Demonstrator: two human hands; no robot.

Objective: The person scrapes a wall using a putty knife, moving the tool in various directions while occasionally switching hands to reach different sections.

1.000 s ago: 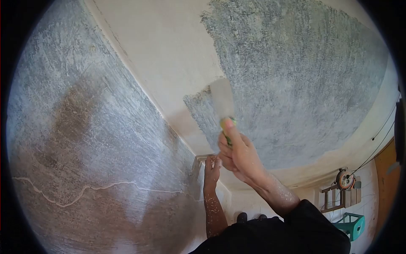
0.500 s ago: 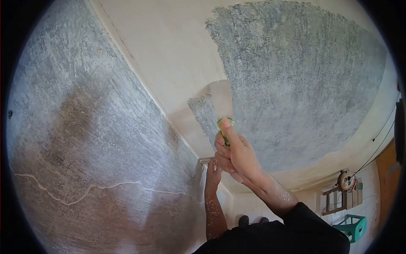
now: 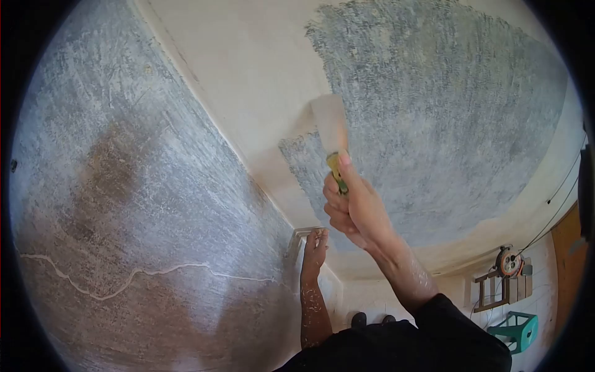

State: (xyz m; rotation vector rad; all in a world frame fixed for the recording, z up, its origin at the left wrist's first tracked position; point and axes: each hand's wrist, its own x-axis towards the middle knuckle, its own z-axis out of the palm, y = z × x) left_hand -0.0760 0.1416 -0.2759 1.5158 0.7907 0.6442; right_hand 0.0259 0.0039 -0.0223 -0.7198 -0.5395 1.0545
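My right hand [image 3: 356,204] is closed around the yellow-green handle of a putty knife [image 3: 330,124]. Its broad, pale blade points up and lies against the wall, at the border between the white coat and the scraped grey patch [image 3: 427,124]. A smaller scraped strip [image 3: 304,155] shows just left of the blade. Lower down, my left hand [image 3: 314,253] rests with fingers stretched upward by a narrow ledge [image 3: 304,232] in the corner; it holds no tool. Pale flakes cling to both forearms.
On the left, a mottled grey wall [image 3: 155,204] carries a wavy white line [image 3: 118,288]. At lower right are a cable reel [image 3: 509,263], a wooden stand [image 3: 489,294], a green plastic stool [image 3: 527,332] and hanging cables. My shoes [image 3: 359,320] show on the floor.
My right hand and the putty knife have moved up and slightly right along the wall. My left hand has shifted slightly up and right at the ledge.
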